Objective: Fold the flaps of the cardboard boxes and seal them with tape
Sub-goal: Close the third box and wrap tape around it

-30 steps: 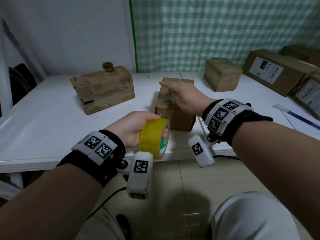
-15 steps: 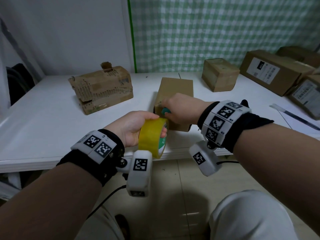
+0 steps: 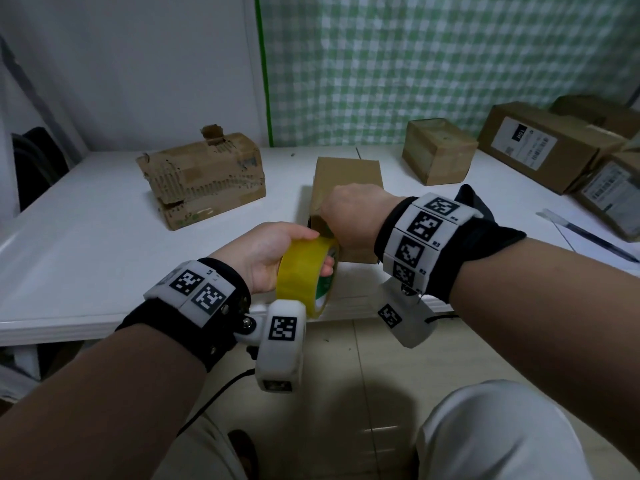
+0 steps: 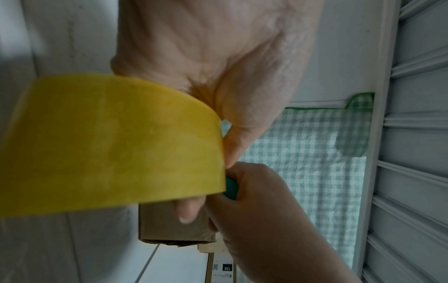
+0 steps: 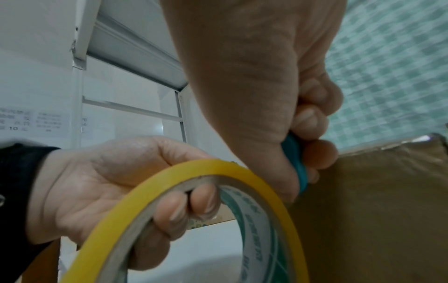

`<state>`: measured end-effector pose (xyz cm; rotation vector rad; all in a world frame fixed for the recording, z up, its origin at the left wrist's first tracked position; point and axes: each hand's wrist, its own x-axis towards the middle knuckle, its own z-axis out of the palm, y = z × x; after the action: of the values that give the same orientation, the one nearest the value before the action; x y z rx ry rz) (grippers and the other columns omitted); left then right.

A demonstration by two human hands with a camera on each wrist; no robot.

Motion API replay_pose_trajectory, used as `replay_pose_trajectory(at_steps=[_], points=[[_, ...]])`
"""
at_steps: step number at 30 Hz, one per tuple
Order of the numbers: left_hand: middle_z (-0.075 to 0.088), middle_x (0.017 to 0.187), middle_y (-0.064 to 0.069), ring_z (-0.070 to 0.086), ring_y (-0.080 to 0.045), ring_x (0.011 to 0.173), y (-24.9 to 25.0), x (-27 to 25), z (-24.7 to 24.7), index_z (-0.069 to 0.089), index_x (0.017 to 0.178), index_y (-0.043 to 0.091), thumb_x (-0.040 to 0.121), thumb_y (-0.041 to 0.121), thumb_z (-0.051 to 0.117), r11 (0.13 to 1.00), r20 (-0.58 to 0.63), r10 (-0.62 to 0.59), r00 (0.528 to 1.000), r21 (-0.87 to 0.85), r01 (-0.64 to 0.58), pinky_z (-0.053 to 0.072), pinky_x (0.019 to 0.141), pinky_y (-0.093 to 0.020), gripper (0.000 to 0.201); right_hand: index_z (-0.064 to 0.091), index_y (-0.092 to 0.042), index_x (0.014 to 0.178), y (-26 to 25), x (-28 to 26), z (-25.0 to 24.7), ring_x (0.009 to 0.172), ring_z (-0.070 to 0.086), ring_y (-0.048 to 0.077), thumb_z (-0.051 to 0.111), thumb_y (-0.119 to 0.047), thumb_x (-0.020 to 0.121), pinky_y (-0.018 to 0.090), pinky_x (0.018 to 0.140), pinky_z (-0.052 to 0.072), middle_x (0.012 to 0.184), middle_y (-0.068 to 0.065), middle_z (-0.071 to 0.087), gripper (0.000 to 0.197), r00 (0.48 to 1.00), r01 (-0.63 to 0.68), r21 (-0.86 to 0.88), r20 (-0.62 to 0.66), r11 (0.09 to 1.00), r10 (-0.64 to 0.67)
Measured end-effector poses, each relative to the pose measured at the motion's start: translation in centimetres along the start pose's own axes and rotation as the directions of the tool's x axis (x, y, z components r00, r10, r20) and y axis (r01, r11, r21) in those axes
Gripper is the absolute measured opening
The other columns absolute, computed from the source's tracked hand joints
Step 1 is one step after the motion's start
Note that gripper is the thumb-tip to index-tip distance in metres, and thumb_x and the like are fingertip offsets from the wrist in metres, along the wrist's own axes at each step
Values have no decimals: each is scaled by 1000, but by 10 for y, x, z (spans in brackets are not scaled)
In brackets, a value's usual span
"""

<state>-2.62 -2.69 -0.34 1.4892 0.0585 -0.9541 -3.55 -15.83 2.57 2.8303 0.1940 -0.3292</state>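
A plain brown cardboard box lies lengthwise near the front edge of the white table. My left hand holds a yellow tape roll upright just in front of the box, thumb over the rim and fingers hooked through the core. My right hand sits at the box's near end right above the roll, fist curled round a small teal tool that also shows in the left wrist view. The tool's tip and any tape strip between roll and box are hidden.
A torn, crushed cardboard box sits back left, a small closed box back centre-right, and labelled cartons at the far right. A pen lies on paper by the right edge. A green check curtain hangs behind.
My right hand has come off the box top, drawn back and down to the box's near end beside the roll, now gripping the teal tool. The left hand and roll barely moved.
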Motion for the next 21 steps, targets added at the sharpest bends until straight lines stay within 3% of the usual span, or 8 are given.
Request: replay_pose_trajectory(at_steps=[4, 7, 9, 10, 12, 15, 18, 21], points=[[69, 70, -17, 67, -21, 54, 2, -1, -1, 63, 95, -5, 96, 19, 48, 1000, -5, -8, 1000, 1, 8, 58, 60, -31, 28, 59, -12, 94, 11, 1, 4, 74, 50, 21, 52, -21, 93, 29, 59, 41, 68, 1, 41, 12, 997, -64, -1, 40, 998, 64], [70, 71, -17, 67, -20, 54, 2, -1, -4, 64, 95, -2, 96, 19, 49, 1000, -14, -2, 1000, -5, 2, 57, 61, -30, 25, 58, -11, 92, 29, -5, 7, 74, 52, 22, 54, -29, 92, 29, 59, 42, 71, 3, 51, 18, 994, -74, 25, 81, 997, 72], [70, 73, -17, 68, -21, 55, 2, -2, -5, 64, 100, -2, 95, 19, 51, 1000, -7, -8, 1000, 0, 8, 58, 62, -31, 25, 60, -13, 98, 42, -10, 7, 64, 56, 17, 52, -28, 93, 24, 53, 45, 77, 4, 61, 18, 997, -69, 279, 58, 958, 55], [70, 74, -17, 68, -21, 56, 2, -2, -6, 63, 102, -2, 95, 19, 51, 1000, -3, -11, 1000, 8, 11, 58, 62, -31, 25, 59, -17, 107, 46, -11, 7, 61, 57, 14, 50, -25, 94, 21, 50, 45, 77, 2, 62, 17, 998, -60, 437, 18, 897, 58], [70, 74, -17, 68, -21, 56, 2, -2, -5, 63, 101, -3, 95, 20, 52, 1000, 0, -14, 1000, 21, 14, 58, 61, -31, 26, 53, -29, 123, 49, -9, 9, 64, 56, 11, 44, -20, 98, 18, 51, 42, 78, -7, 55, 28, 987, 3, 594, -129, 804, 91], [70, 71, -17, 68, -20, 54, 3, -3, -4, 63, 95, -7, 95, 20, 51, 999, 8, -23, 1000, 35, 22, 58, 58, -30, 29, 57, -24, 122, 46, 2, 21, 86, 55, 18, 41, -23, 99, 23, 68, 35, 85, -7, 54, 28, 951, 65, 518, -290, 853, 103], [69, 69, -17, 67, -20, 53, 3, -3, -5, 63, 94, -7, 96, 20, 49, 999, 20, -31, 999, 38, 30, 57, 57, -29, 31, 53, -26, 120, 39, 15, 35, 95, 54, 24, 49, -47, 93, 35, 83, 45, 101, 5, 51, 35, 955, 40, 442, -282, 896, 96], [69, 69, -17, 67, -20, 53, 4, -1, -7, 62, 97, -8, 97, 21, 48, 998, 27, -36, 999, 44, 34, 57, 58, -29, 32, 54, -26, 117, 34, 24, 42, 90, 57, 27, 50, -59, 87, 35, 74, 46, 101, 7, 52, 45, 918, 27, 367, -377, 930, 122]])
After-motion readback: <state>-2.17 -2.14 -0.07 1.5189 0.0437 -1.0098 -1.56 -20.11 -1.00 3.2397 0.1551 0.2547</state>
